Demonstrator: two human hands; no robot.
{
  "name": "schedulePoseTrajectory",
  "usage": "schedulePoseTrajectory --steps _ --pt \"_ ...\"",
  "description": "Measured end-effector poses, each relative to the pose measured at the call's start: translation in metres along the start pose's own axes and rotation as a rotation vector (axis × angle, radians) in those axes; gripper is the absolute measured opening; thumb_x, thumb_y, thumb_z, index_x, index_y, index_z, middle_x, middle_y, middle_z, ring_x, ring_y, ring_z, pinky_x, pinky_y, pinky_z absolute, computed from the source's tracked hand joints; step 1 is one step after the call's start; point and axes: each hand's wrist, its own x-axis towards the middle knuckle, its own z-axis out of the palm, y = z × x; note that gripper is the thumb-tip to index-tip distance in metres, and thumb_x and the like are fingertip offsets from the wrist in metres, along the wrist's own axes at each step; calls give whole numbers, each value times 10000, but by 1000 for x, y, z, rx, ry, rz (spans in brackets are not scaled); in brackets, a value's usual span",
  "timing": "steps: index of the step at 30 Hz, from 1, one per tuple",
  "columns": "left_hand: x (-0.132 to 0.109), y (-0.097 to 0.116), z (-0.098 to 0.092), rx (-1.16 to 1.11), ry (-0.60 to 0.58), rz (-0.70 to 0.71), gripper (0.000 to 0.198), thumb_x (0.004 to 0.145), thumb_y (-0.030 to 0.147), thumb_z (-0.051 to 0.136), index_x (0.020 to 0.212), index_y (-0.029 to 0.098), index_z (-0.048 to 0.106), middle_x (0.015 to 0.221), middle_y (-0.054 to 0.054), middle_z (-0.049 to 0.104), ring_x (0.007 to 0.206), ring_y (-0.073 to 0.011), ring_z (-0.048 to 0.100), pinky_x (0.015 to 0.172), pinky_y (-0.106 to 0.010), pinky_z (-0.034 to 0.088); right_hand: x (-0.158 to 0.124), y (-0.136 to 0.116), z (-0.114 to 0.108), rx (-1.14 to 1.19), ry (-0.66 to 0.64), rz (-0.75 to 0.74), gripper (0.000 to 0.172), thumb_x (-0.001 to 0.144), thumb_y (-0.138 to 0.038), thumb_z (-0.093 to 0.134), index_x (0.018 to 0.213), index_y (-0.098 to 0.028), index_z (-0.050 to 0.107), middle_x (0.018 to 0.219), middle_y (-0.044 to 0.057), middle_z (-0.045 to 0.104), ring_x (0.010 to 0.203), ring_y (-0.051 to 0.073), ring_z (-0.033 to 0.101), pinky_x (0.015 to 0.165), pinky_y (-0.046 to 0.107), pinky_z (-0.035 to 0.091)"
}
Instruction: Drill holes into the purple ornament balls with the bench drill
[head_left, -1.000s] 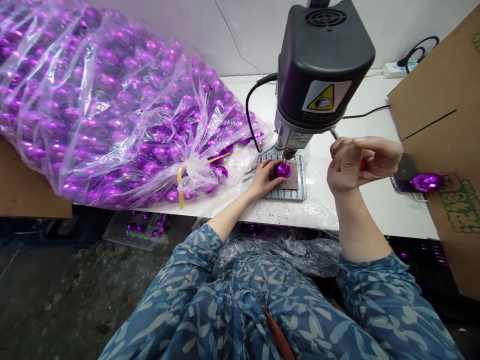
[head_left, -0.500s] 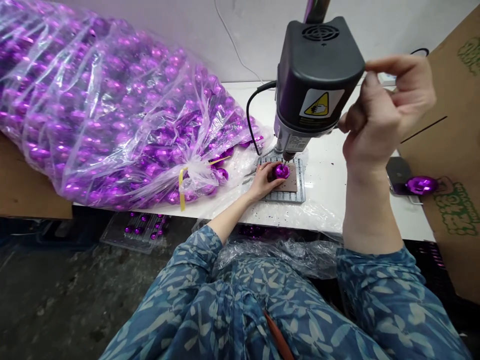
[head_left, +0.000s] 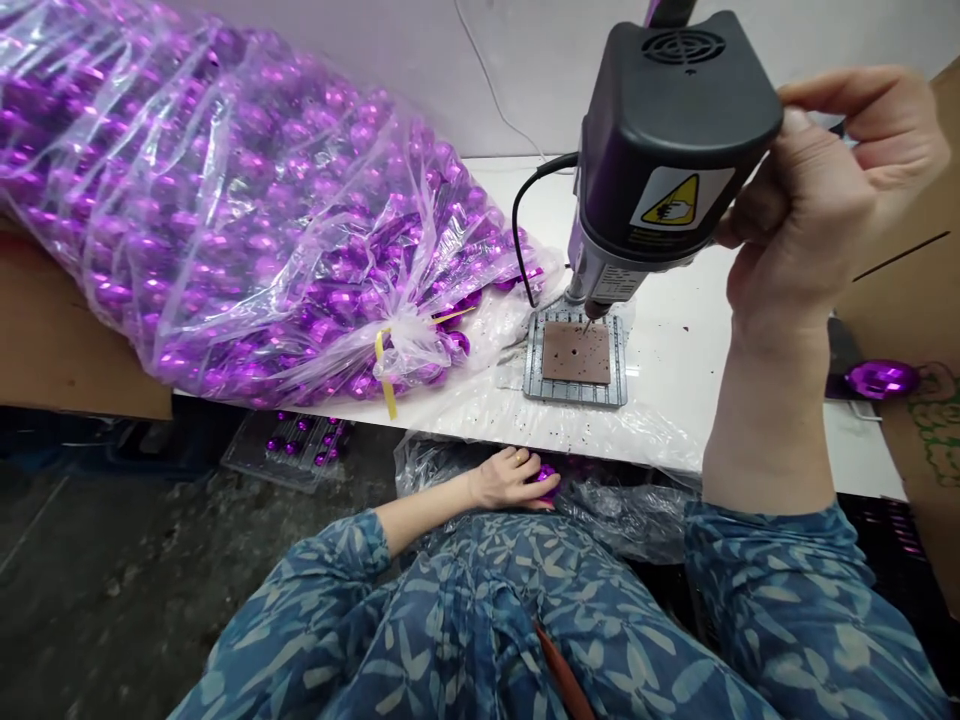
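Below the table's front edge, my left hand [head_left: 504, 480] has its fingers round a shiny purple faceted ball [head_left: 546, 482], over clear plastic sheeting. My right hand [head_left: 832, 190] is raised with curled fingers at the right side of the black drill press [head_left: 682, 110]. What those fingers grip is hidden behind the hand and the motor housing. The thin drill bit [head_left: 587, 326] points down over a brown board [head_left: 566, 365] with a small hole in it. This board lies on the grey slotted base [head_left: 574, 393], sprinkled with dark shavings.
A big clear bag [head_left: 247, 220] of purple balls, tied with yellow ribbon, fills the left side. Another purple ball [head_left: 881, 379] is at the right, by a cardboard box [head_left: 930, 420]. Under the table stands a clear tray [head_left: 281, 460] of smaller balls. Plastic sheeting [head_left: 622, 515] hangs at the front edge.
My left hand has moved from the drill base down to below the table edge, carrying the purple ball off the brown board. My right hand stays beside the drill.
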Motion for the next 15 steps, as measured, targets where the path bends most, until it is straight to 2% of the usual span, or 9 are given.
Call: schedulePoseTrajectory --steps 2,4,6,8,10,11,13,15 --pt "-17 5 7 124 -45 -30 488 982 723 603 1285 385 781 1091 -96 822 885 -291 762 704 -427 625 -1 -2 1 11 -7 3 86 724 -177 707 768 -194 635 525 -74 385 358 40 291 316 240 114" --pt "-25 6 8 217 -5 4 573 960 747 631 1361 353 742 1182 -109 821 915 -279 772 741 -402 628 -2 -5 2 4 -22 13 62 720 -182 698 758 -199 651 518 -78 401 358 42 306 321 236 130" --pt "-21 0 1 206 132 104 577 962 702 678 1358 286 730 1138 -110 828 832 -227 760 690 -346 606 -3 -8 4 3 -32 25 55 714 -198 700 748 -206 658 520 -86 438 355 37 305 322 234 138" --pt "-5 -16 -17 150 357 126 393 1042 521 648 1271 214 735 979 -80 822 725 -171 722 635 -295 571 -3 -9 5 14 -28 29 82 699 -214 722 743 -207 653 512 -95 440 351 30 299 319 231 132" --pt "22 -43 -45 143 578 -32 248 1085 289 532 1199 179 723 912 -68 801 760 -162 728 685 -286 580 -3 -10 6 29 -20 22 122 683 -229 752 740 -199 648 502 -97 417 349 25 293 315 229 120" --pt "39 -60 -63 157 632 -201 266 1081 222 479 1196 171 714 947 -87 801 813 -173 739 727 -300 587 -3 -10 6 35 -21 21 139 682 -235 766 745 -193 649 501 -95 409 349 24 295 314 227 121" --pt "75 -96 -99 172 611 -515 307 1040 122 428 1151 168 711 1002 -118 798 897 -212 742 787 -335 582 -3 -10 6 30 -21 22 165 685 -247 793 752 -185 655 512 -89 417 352 20 303 317 218 130" --pt "109 -128 -129 191 451 -725 365 964 19 427 1096 181 726 1048 -126 802 1003 -263 742 893 -385 570 -3 -10 6 2 -11 29 172 689 -256 811 754 -188 668 520 -85 430 362 18 308 328 203 144"
